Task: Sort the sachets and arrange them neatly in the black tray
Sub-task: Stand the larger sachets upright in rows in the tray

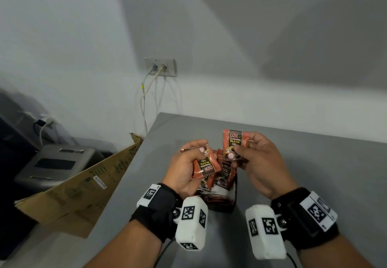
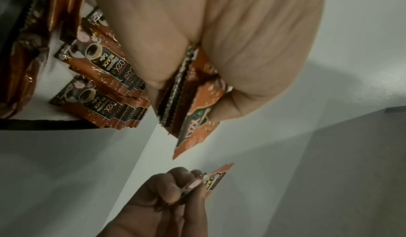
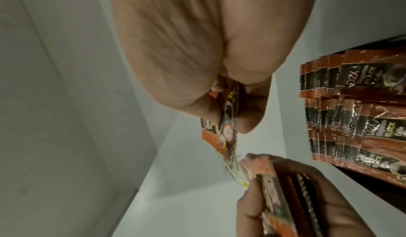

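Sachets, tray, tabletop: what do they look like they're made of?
Sachets: glossy printed foil or plastic film, likely; they glint, crinkle and have serrated edges, seen in the stack.
Tray: black, thin rim, probably plastic; mostly hidden, so unsure.
Tabletop: smooth matte grey, laminate or painted board; cannot tell which.

At centre frame you see a wall socket [image 1: 160,67] with white cables [image 1: 144,98] hanging down; at lower left, a cardboard box [image 1: 83,186] leans against the grey desk [image 1: 326,163], beside a grey machine [image 1: 56,163].
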A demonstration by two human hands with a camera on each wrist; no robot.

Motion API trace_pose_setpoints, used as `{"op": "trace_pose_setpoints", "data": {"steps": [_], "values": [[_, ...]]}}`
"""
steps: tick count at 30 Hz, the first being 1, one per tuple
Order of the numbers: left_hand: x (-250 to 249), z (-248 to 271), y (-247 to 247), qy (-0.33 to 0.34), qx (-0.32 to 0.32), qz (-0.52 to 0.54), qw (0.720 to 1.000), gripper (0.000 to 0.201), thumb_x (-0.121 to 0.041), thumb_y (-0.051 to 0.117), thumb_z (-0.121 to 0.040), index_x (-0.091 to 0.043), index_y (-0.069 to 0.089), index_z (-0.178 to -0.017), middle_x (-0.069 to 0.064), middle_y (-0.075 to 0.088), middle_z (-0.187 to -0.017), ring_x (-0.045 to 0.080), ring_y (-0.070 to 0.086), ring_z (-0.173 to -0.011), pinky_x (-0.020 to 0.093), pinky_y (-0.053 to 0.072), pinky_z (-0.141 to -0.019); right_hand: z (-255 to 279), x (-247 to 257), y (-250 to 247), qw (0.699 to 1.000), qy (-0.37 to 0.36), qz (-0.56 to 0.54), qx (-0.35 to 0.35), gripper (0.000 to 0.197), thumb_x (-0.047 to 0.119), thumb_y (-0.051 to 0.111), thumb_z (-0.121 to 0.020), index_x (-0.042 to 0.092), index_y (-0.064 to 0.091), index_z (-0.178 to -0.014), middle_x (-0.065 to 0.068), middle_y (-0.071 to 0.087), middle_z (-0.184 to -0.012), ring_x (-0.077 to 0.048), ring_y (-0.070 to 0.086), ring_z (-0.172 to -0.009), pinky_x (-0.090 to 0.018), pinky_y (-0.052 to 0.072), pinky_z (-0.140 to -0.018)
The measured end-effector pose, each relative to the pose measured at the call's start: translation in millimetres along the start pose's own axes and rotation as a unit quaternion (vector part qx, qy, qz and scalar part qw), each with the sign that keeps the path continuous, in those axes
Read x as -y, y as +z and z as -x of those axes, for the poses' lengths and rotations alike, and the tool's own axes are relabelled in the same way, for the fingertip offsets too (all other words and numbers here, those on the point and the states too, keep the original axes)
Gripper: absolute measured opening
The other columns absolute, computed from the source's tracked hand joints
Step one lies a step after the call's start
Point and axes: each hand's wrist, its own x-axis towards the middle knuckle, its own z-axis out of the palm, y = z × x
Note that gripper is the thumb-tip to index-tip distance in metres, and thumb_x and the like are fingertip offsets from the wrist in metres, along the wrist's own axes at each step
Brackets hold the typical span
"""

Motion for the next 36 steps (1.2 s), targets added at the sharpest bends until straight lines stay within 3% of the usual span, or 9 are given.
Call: {"op": "trace_pose_setpoints", "data": {"steps": [8,12,18,22,25,28,30,33,36], "values": [[2,-4,11,0.103,-0.019,0.008,0.995,0.034,0.017,0.059,-0.083,-0.011,0.064,-0.101,0.02,0.068,-0.09,0.032,0.066,-0.075,0.042,0.057,-0.071,7,-10,12,0.997,0.069,0.01,0.046,0.02,-0.01,0.058,-0.091,-0.001,0.066,-0.108,-0.02,0.075,-0.097,-0.026,0.07,-0.078,-0.038,0.058,-0.066],[-5,-6,5,0.074,0.025,-0.043,0.996,0.038,0.021,0.058,-0.08,-0.009,0.062,-0.103,0.023,0.069,-0.09,0.032,0.067,-0.069,0.038,0.057,-0.062,-3,-8,30,0.996,0.072,0.048,-0.001,0.021,-0.006,0.056,-0.092,0.005,0.071,-0.102,-0.02,0.076,-0.095,-0.03,0.07,-0.083,-0.045,0.057,-0.081],[-30,-12,-13,0.011,0.098,-0.267,0.959,0.037,0.013,0.066,-0.066,-0.011,0.066,-0.094,0.02,0.067,-0.089,0.032,0.063,-0.076,0.038,0.053,-0.066,-10,11,51,0.931,-0.029,0.363,0.005,0.016,0.011,0.06,-0.092,0.024,0.069,-0.091,0.003,0.074,-0.087,-0.017,0.07,-0.082,-0.034,0.054,-0.075],[-44,-24,-24,0.007,0.057,-0.212,0.976,0.039,0.012,0.071,-0.075,-0.008,0.064,-0.108,0.026,0.07,-0.096,0.036,0.063,-0.083,0.057,0.05,-0.083,-11,4,54,0.981,-0.022,0.161,-0.109,0.021,0.003,0.054,-0.097,0.016,0.071,-0.096,-0.006,0.076,-0.089,-0.019,0.07,-0.077,-0.033,0.057,-0.074],[-44,-23,-21,0.027,0.06,-0.197,0.978,0.041,0.016,0.068,-0.08,-0.003,0.06,-0.117,0.024,0.071,-0.098,0.032,0.068,-0.08,0.049,0.056,-0.079,-6,-8,61,0.996,0.038,0.063,-0.059,0.026,0.0,0.053,-0.097,0.014,0.074,-0.102,-0.021,0.074,-0.097,-0.027,0.067,-0.084,-0.04,0.056,-0.081],[-33,-21,-11,0.023,0.076,-0.196,0.977,0.044,0.023,0.063,-0.077,0.003,0.06,-0.116,0.028,0.068,-0.094,0.034,0.066,-0.078,0.043,0.058,-0.071,-6,-15,69,0.996,0.058,0.048,-0.053,0.025,0.001,0.052,-0.097,0.013,0.074,-0.102,-0.013,0.077,-0.093,-0.025,0.072,-0.085,-0.039,0.058,-0.076],[-26,-20,-7,-0.011,0.085,-0.158,0.984,0.044,0.018,0.06,-0.074,0.001,0.062,-0.114,0.028,0.065,-0.094,0.036,0.061,-0.083,0.047,0.053,-0.077,-8,-8,64,0.995,0.047,-0.022,-0.09,0.024,0.001,0.049,-0.099,0.01,0.072,-0.097,-0.009,0.075,-0.079,-0.025,0.07,-0.075,-0.037,0.055,-0.066],[-24,-15,-7,-0.058,0.08,-0.074,0.992,0.041,0.015,0.043,-0.082,0.0,0.057,-0.117,0.025,0.064,-0.089,0.033,0.065,-0.074,0.041,0.057,-0.068,-7,5,44,0.987,0.035,-0.117,-0.104,0.02,0.001,0.043,-0.103,0.005,0.062,-0.1,-0.006,0.067,-0.064,-0.023,0.066,-0.059,-0.034,0.053,-0.052],[-21,-15,-9,-0.019,0.055,-0.101,0.993,0.034,0.015,0.055,-0.087,-0.003,0.062,-0.116,0.028,0.069,-0.096,0.034,0.07,-0.078,0.042,0.059,-0.069,-1,8,30,0.992,0.037,-0.103,-0.056,0.019,0.001,0.044,-0.103,0.004,0.063,-0.103,-0.01,0.069,-0.076,-0.015,0.063,-0.06,-0.028,0.05,-0.057]]}}
